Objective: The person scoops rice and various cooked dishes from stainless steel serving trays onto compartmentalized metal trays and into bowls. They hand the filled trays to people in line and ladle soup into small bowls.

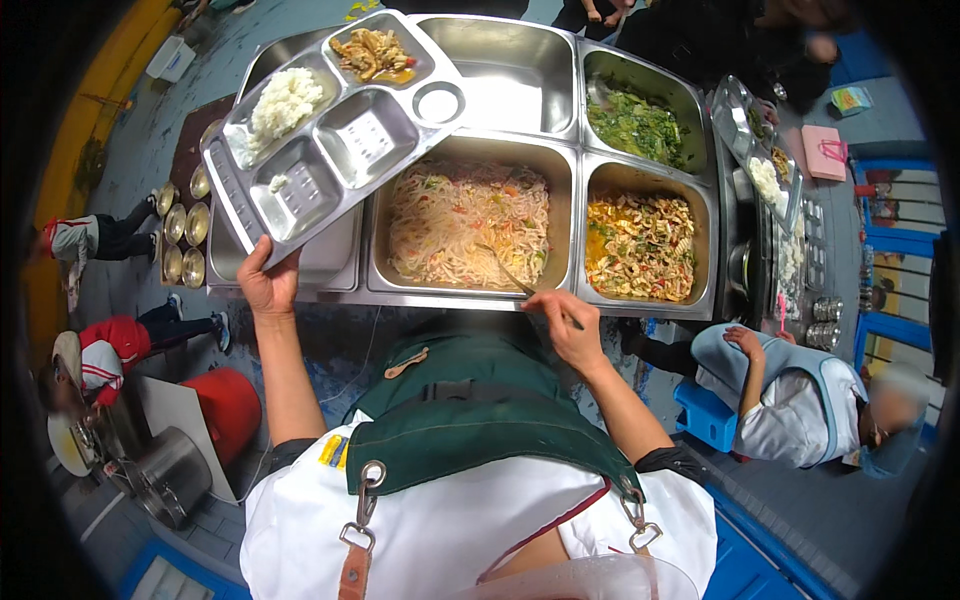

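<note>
My left hand grips the near corner of a stainless steel compartment tray, tilted above the serving pans. White rice fills one of its compartments, and a portion of stir-fry lies in another. A small clump of rice sits in a third; the remaining compartments hold no food. In my right hand is the handle of a metal serving utensil. Its far end goes into the noodles with vegetables in the deep middle pan, so its head is hidden.
To the right are a pan of leafy greens and a pan of chopped stir-fry. Another filled tray is held up at the far right. A seated person is beside a blue stool. Metal bowls stand at left.
</note>
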{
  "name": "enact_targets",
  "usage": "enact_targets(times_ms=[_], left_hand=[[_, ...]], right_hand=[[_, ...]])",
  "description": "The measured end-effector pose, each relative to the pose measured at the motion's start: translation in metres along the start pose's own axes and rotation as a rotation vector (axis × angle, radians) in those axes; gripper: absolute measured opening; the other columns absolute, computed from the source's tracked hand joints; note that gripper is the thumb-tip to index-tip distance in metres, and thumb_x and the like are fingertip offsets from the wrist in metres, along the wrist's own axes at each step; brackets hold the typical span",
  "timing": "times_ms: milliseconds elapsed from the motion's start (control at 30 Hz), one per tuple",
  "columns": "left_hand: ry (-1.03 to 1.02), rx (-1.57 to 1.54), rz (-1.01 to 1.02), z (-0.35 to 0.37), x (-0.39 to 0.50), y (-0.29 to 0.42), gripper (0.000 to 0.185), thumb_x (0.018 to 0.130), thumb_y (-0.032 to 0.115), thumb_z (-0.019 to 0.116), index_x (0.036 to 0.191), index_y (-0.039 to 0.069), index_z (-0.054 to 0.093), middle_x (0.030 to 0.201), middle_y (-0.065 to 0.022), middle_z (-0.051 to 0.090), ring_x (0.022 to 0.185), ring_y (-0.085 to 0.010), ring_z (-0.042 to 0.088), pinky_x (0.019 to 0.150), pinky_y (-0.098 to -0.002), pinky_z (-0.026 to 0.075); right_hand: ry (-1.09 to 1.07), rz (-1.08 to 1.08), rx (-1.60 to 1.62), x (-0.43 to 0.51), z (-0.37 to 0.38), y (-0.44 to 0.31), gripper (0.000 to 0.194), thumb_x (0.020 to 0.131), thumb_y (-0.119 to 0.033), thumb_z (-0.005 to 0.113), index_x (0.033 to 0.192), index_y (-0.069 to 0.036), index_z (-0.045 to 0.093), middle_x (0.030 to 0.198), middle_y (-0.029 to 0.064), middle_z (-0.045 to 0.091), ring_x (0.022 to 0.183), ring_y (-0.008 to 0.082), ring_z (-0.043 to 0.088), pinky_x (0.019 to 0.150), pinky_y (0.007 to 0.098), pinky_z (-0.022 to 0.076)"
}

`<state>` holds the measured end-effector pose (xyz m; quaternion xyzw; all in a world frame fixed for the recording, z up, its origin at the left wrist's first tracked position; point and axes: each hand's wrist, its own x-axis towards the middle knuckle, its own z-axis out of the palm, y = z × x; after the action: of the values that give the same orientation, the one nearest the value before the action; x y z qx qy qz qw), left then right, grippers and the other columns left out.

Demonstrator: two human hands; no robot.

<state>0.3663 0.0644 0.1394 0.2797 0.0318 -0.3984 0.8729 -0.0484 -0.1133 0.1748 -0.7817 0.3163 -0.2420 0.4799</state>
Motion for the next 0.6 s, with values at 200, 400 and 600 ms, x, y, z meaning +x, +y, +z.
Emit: enact_targets(times_ms=[200,400,600], left_hand=[[0.001,-0.025,-0.010,0.011,0.008,-0.017,0.046,0.085,-0.003,0.054,0.130,-0.003,0.044,0.125,-0.0178,0.054,0.118,-0.0348,0.051,0.103,-0.0555,0.040],[-0.016,-0.009,-0.003,0.017,0.012,-0.028,0.042,0.085,-0.003,0.052,0.127,-0.004,0.045,0.123,-0.0188,0.054,0.116,-0.0366,0.052,0.101,-0.0567,0.042],[0.043,-0.026,0.004,0.015,0.007,-0.034,0.043,0.085,-0.001,0.053,0.127,-0.003,0.045,0.123,-0.0185,0.054,0.115,-0.0355,0.053,0.100,-0.0556,0.044]], right_hand=[[0.333,0.477,0.586,0.005,-0.003,-0.004,0.041,0.100,-0.031,0.045,0.089,0.006,0.058,0.080,0.0142,0.063,0.073,0.0244,0.069,0.063,0.0276,0.0581],[0.378,0.450,0.544,0.032,-0.036,-0.064,0.043,0.100,-0.032,0.045,0.088,0.008,0.057,0.082,0.0166,0.063,0.071,0.0252,0.069,0.061,0.0289,0.0583],[0.356,0.387,0.505,0.069,-0.069,-0.123,0.041,0.099,-0.030,0.047,0.086,0.007,0.058,0.075,0.0183,0.064,0.065,0.0260,0.069,0.057,0.0286,0.0589]])
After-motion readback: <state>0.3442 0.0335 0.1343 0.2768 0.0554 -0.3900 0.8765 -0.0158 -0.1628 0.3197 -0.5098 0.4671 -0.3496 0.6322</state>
